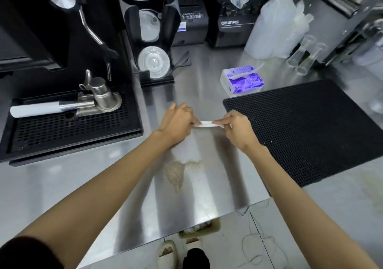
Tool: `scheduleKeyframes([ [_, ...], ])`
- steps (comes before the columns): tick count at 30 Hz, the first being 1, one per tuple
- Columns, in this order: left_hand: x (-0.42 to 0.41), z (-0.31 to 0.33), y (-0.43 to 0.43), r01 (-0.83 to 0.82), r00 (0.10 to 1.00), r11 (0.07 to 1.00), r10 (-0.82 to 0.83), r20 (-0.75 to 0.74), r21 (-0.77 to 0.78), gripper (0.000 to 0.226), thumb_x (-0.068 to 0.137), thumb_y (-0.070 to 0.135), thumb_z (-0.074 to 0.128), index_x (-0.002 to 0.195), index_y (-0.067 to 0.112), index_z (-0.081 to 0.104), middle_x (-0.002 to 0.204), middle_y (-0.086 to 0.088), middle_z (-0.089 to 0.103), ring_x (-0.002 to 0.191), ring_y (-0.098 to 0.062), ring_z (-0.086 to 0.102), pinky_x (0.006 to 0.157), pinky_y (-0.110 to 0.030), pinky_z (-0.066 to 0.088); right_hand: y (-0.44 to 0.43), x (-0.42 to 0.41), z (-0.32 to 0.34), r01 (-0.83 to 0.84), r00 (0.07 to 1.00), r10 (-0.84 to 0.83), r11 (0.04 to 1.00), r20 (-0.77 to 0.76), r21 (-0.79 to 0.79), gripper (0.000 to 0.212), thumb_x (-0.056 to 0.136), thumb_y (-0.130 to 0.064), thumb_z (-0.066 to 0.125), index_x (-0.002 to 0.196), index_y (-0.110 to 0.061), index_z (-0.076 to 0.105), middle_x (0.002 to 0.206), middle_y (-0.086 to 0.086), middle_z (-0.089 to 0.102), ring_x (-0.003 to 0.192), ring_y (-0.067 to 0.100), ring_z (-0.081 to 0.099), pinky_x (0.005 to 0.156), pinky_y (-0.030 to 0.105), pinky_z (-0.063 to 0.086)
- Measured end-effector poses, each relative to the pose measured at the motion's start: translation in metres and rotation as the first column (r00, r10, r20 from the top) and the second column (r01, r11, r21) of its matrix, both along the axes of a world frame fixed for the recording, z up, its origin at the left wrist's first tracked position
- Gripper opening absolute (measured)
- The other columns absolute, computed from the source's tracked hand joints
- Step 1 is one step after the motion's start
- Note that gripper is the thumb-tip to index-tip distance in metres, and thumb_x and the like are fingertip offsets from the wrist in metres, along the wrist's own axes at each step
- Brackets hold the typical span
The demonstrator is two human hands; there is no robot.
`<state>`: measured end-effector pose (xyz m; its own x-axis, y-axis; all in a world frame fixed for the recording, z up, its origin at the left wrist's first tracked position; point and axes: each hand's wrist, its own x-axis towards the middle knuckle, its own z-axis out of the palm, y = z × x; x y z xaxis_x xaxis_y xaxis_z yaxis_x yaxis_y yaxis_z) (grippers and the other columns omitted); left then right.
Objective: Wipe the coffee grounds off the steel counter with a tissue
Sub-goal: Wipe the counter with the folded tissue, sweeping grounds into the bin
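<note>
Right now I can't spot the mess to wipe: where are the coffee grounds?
In the head view, the coffee grounds lie on the steel counter, lower centre, nearer the person than the tissue and left of the black mat.

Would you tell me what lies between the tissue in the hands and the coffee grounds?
In the head view, only bare steel counter lies between the tissue and the coffee grounds.
</note>
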<state>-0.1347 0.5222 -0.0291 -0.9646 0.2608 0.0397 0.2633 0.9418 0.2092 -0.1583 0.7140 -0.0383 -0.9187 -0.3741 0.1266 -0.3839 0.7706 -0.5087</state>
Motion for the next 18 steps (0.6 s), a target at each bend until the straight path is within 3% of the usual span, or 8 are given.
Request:
scheduleKeyframes([
  [3, -0.017, -0.007, 0.011, -0.006, 1.000, 1.000, 0.006, 0.004, 0.009, 0.038, 0.087, 0.010, 0.049, 0.114, 0.032, 0.064, 0.107, -0.001, 0.066, 0.106, -0.022, 0.049, 0.086, -0.031, 0.028, 0.007, -0.010, -0.009, 0.020, 1.000, -0.020, 0.998, 0.006, 0.059, 0.033, 0.083, 0.006, 0.052, 0.102, -0.012, 0.072, 0.095, 0.016, 0.063, 0.087, 0.032, 0.062, 0.082, 0.034, 0.047],
  [8, -0.024, -0.016, 0.023, -0.061, 0.997, 0.994, 0.057, 0.045, 0.094, 0.033, 0.087, 0.009, 0.052, 0.109, 0.028, 0.067, 0.105, -0.002, 0.066, 0.105, -0.021, 0.050, 0.088, -0.030, 0.029, 0.017, -0.004, -0.019, 0.022, 0.995, -0.009, 0.990, -0.096, 0.139, 0.035, 0.079, 0.009, 0.053, 0.101, -0.011, 0.072, 0.086, 0.017, 0.064, 0.074, 0.037, 0.062, 0.071, 0.043, 0.048],
  [15, 0.002, -0.014, 0.018, 0.101, 0.994, 0.977, -0.109, 0.033, 0.187, 0.032, 0.087, 0.008, 0.052, 0.105, 0.027, 0.069, 0.090, -0.003, 0.065, 0.095, -0.020, 0.052, 0.075, -0.023, 0.019, 0.016, 0.065, -0.014, 0.136, 0.987, -0.125, 0.985, -0.098, 0.111, 0.025, 0.081, -0.001, 0.060, 0.101, -0.010, 0.072, 0.080, 0.014, 0.066, 0.063, 0.029, 0.062, 0.066, 0.043, 0.052],
  [18, 0.021, -0.013, 0.006, 0.204, 0.974, 0.962, -0.218, 0.058, 0.184, 0.032, 0.085, 0.008, 0.053, 0.101, 0.031, 0.070, 0.084, 0.001, 0.064, 0.087, -0.016, 0.052, 0.075, -0.024, 0.022, 0.003, 0.108, -0.007, 0.130, 0.989, -0.122, 0.987, -0.086, 0.093, 0.023, 0.079, 0.000, 0.064, 0.097, -0.010, 0.073, 0.074, 0.011, 0.066, 0.056, 0.025, 0.061, 0.065, 0.040, 0.051],
])
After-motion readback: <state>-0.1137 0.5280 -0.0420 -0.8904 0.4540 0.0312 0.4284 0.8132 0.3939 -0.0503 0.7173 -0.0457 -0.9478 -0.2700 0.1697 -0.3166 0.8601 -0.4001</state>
